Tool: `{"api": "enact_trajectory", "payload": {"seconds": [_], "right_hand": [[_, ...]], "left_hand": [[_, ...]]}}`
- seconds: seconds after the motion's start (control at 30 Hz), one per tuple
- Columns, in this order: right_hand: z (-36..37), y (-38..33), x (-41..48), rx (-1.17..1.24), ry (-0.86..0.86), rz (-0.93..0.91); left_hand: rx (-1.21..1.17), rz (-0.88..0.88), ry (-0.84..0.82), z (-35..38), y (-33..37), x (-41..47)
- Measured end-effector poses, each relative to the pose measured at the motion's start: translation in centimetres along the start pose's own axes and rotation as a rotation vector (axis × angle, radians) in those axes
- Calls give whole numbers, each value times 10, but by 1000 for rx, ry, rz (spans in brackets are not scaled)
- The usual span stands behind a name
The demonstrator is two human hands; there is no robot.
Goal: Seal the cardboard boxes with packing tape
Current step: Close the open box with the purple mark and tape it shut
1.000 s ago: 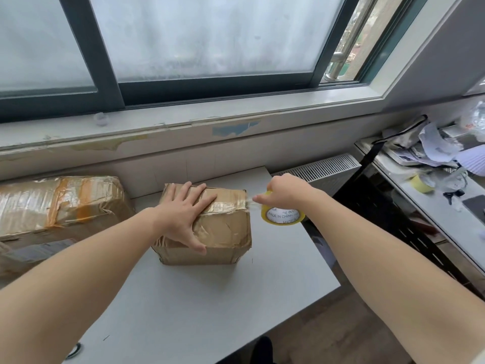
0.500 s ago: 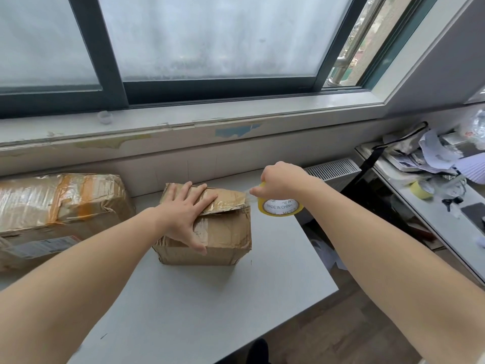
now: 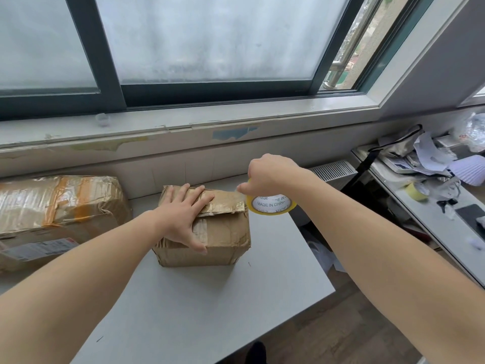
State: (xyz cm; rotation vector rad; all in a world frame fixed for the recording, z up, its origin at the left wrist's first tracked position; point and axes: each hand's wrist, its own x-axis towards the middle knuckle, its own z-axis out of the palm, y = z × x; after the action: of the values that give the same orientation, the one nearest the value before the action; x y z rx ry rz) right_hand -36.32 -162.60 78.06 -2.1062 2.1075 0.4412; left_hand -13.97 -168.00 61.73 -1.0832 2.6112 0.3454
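Head view: a small brown cardboard box [image 3: 225,237], creased and already patched with glossy tape, sits on the white table [image 3: 210,311] just under the window. A larger tape-wrapped cardboard box [image 3: 60,203] stands near it on the left. The left hand [image 3: 183,214] lies flat on the small box's lid, its fingers [image 3: 199,194] straight and spread across the top while the thumb hangs down the front face; it pins the flap and grips nothing. The right hand [image 3: 267,174] hovers at the box's upper right corner with its fingers curled round a yellow roll of clear packing tape [image 3: 273,206], and a short strip seems to run from the roll onto the lid's edge. The box looks light and its board soft and dented, so it would likely slide or cave under a hard pull. Pressing down over the flap, close to where the tape lands, seems the sound place to steady it. The tape is thin, sticky and prone to fold on itself, so the roll is best held by its rim and core, with the strip kept taut.
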Motion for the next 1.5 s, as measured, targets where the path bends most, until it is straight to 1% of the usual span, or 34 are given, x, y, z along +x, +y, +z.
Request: {"api": "enact_trajectory", "payload": {"seconds": [0.3,0.4,0.63,0.73,0.97,1.23,1.3,1.4,1.5], "right_hand": [[-23,-5,-4,31,43,-35],[-20,0,-3,41,44,-27],[13,28,-6,160,-100,51],[16,27,-7,195,-132,45],[-19,6,-5,125,-20,-14],[-31,-10,-2,98,10,-80],[-22,2,-1,117,-37,-56],[7,30,-1,160,-156,15],[34,44,-1,190,-195,52]], "left_hand": [[-88,16,88,6,-7,-4],[-94,19,85,4,-9,-4],[-66,32,77,10,-12,-6],[-36,20,64,11,-13,-6],[-95,25,137,8,-13,-8],[-106,22,103,11,-12,-10],[-88,20,89,11,-13,-10],[-47,21,35,7,-14,-8],[21,28,-17,-1,-15,-4]]}}
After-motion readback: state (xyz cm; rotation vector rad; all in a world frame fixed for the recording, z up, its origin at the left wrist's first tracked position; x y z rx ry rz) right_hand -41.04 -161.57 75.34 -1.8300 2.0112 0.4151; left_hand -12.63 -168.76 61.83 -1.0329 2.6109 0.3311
